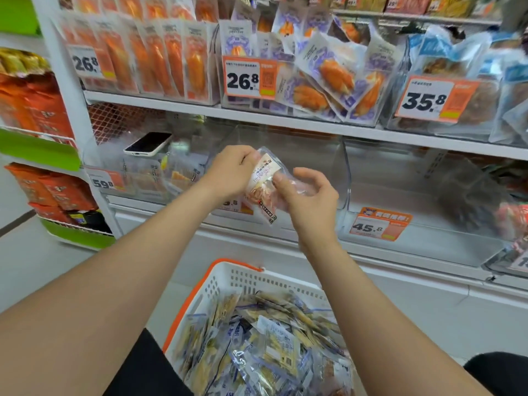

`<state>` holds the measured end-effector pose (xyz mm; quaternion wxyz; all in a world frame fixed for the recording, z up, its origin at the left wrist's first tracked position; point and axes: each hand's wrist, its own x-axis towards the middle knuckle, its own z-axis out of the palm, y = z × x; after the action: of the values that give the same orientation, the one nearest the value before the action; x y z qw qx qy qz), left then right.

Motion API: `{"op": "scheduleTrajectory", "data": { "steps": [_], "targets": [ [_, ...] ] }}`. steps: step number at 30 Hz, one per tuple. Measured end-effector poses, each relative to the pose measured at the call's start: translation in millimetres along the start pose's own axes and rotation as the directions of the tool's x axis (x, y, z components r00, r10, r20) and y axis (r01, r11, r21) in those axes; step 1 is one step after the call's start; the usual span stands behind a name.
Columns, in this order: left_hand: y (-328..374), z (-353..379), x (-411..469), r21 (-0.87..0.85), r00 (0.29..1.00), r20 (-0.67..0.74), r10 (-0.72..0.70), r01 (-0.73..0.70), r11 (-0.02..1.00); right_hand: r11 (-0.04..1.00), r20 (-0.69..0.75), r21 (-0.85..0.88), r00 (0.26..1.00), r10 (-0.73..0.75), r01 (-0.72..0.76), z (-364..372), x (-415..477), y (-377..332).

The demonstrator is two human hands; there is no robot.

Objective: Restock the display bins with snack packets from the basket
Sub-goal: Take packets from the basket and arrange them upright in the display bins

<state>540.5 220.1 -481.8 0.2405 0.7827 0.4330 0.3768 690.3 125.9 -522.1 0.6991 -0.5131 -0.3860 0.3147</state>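
Observation:
Both hands hold one clear snack packet [264,182] with a white label and pinkish contents, in front of the middle clear bin [328,155] on the lower shelf. My left hand [231,171] grips the packet's top left corner. My right hand [310,192] pinches its right side, fingers curled. Below, a white basket [228,281] with an orange rim is piled with several yellow and blue snack packets [265,344].
A phone [148,143] lies on the left bin marked 59.8. To the right stands another clear bin [414,195] tagged 45.8. The upper shelf [285,121] carries full bins priced 26.8 and 35.8. A green side rack [43,150] holds orange packs.

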Motion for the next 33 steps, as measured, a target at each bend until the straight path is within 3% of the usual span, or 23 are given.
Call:
{"op": "scheduleTrajectory", "data": {
  "steps": [4, 6, 9, 12, 18, 21, 25, 33],
  "targets": [
    [-23.0, 3.7, 16.5, 0.166, 0.988, -0.139, -0.062, 0.085, 0.982, 0.991, 0.115, -0.097, 0.988, 0.100, -0.089, 18.7, 34.7, -6.6],
    [-37.3, 5.2, 12.5, 0.291, 0.987, -0.148, -0.069, 0.110, 0.950, 0.987, -0.003, -0.117, 0.994, 0.107, -0.106, 28.4, 61.4, -0.3],
    [-52.9, 2.0, 4.2, 0.497, 0.999, -0.022, 0.026, -0.012, 0.868, 0.959, -0.156, -0.160, 0.965, 0.211, -0.236, 47.0, 104.1, 22.3],
    [-55.4, 2.4, 0.9, 0.623, 0.988, 0.151, 0.026, -0.116, 0.774, 0.905, -0.110, -0.317, 0.959, 0.263, -0.285, 70.4, 143.1, 54.2],
    [-69.8, 11.1, 16.7, 0.665, 0.987, 0.157, 0.045, -0.139, 0.733, 0.722, 0.027, -0.659, 0.953, 0.303, -0.211, 110.9, 203.3, 75.0],
    [-73.4, 14.5, 19.7, 0.647, 0.994, 0.107, -0.008, -0.063, 0.760, 0.497, 0.024, -0.864, 0.976, 0.214, -0.087, 122.2, 217.4, 74.3],
    [-76.1, 19.7, 22.5, 0.665, 0.995, 0.093, 0.023, -0.079, 0.743, 0.307, 0.041, -0.952, 0.987, 0.158, -0.010, 123.1, 234.7, 90.9],
    [-81.6, 27.4, 21.7, 0.650, 0.993, 0.106, 0.042, -0.101, 0.753, 0.199, 0.051, -0.978, 0.998, -0.035, 0.057, 133.1, 248.5, 98.9]
  ]
}}
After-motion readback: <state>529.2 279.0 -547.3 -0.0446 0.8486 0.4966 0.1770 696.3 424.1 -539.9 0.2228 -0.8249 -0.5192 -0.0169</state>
